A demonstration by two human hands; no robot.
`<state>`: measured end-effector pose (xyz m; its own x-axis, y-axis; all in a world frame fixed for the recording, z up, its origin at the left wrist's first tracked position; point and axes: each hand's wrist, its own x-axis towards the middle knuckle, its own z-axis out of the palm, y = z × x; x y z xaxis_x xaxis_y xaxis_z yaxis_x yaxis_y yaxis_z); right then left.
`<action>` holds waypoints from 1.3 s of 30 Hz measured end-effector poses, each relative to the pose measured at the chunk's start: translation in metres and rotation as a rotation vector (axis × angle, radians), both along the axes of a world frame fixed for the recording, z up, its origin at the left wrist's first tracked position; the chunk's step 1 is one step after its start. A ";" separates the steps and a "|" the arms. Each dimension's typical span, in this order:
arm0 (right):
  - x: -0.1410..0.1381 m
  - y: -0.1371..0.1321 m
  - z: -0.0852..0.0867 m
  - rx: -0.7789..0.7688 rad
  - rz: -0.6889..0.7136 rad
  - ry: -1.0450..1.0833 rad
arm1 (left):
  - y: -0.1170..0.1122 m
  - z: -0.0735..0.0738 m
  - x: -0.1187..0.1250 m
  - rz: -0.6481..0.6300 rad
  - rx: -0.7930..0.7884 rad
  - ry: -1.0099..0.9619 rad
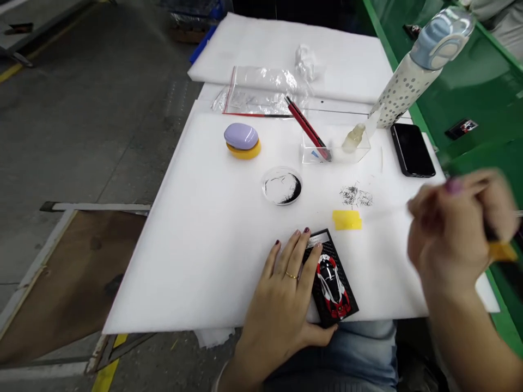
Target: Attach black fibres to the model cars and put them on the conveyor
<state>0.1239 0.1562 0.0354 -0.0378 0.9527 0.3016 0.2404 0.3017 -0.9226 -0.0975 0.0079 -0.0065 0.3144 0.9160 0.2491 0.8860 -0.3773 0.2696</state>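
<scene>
A small red, white and black model car (pixel 333 286) sits on a black rectangular base (pixel 347 296) near the table's front edge. My left hand (pixel 284 294) holds that base, fingertips over its far left side and thumb along its near edge. Raised at the right is my right hand (pixel 453 228), smeared by motion, its fingers pinched together. A faint pale streak extends left from it, but what it holds is too blurred to name. Short black slivers (pixel 355 196) and a yellow tape piece (pixel 347 220) lie between the hands. More slivers sit in a round clear dish (pixel 281 186).
Behind the dish are a purple-and-yellow oval case (pixel 242 140) and a clear tray (pixel 339 155) with a red pen-like tool (pixel 308 129) and a small bottle (pixel 353 137). A black phone (pixel 412 149) and a dotted water bottle (pixel 408 84) stand at right. A plastic bag (pixel 265 90) lies behind.
</scene>
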 end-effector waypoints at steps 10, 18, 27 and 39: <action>-0.044 -0.094 -0.024 -0.349 -0.113 0.413 | 0.000 0.002 -0.001 -0.010 -0.043 -0.014; -0.039 -0.099 -0.028 -0.379 -0.084 0.385 | -0.001 0.003 -0.001 -0.006 -0.045 -0.002; -0.024 -0.031 0.017 0.295 -0.257 0.011 | -0.001 0.001 0.000 -0.006 0.018 0.000; -0.038 0.093 0.034 0.470 -0.236 -0.333 | 0.000 0.001 -0.005 -0.071 0.090 -0.033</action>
